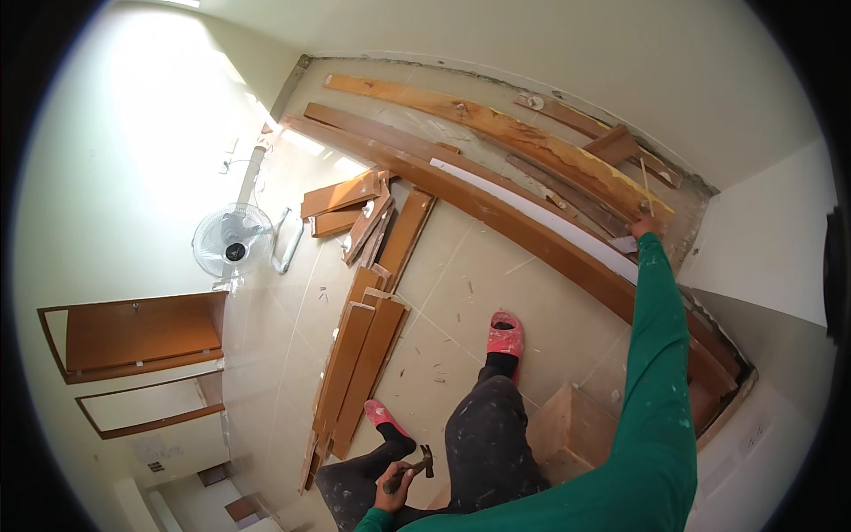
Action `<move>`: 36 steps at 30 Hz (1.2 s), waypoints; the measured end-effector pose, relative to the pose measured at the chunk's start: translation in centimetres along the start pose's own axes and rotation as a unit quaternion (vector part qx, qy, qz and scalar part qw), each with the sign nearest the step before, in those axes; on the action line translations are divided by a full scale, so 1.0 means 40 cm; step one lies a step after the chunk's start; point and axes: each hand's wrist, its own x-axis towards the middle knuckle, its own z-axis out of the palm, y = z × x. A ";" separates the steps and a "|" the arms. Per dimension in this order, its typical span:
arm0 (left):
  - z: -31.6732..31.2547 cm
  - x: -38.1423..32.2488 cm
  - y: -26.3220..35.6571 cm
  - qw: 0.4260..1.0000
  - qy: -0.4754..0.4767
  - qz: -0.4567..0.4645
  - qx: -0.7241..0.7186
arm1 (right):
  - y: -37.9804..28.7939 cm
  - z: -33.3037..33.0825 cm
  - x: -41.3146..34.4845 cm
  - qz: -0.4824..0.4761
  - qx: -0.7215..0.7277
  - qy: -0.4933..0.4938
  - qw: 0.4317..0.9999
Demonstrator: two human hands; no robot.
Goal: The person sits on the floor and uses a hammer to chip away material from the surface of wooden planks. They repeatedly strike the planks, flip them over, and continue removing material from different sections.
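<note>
My left hand (pixel 395 495) grips the handle of a claw hammer (pixel 426 460) low in the view, close to my left thigh. The hammer's head points up and to the right. Stretched far out to the right, my right hand (pixel 643 227) has its fingers at the lower end of a thin wooden strip (pixel 645 174). That strip crosses the near end of a long wooden board (pixel 505 126) with a rough yellow edge. Beside the hand lies a small whitish scrap (pixel 623 244). A long brown plank (pixel 505 223) and a white strip (pixel 532 214) run past my forearm.
Stacked brown boards (pixel 362 359) lie left of my feet, with shorter board pieces (pixel 342 199) beyond. A fan (pixel 234 241) stands by the left wall. A wooden box (pixel 572 425) sits beside my right leg. Splinters (pixel 439 374) and debris dot the tiled floor (pixel 459 279).
</note>
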 end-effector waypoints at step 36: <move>-0.052 -0.068 -0.229 0.928 0.170 0.184 -0.276 | -0.323 -0.442 -1.061 -0.097 0.486 -0.362 0.790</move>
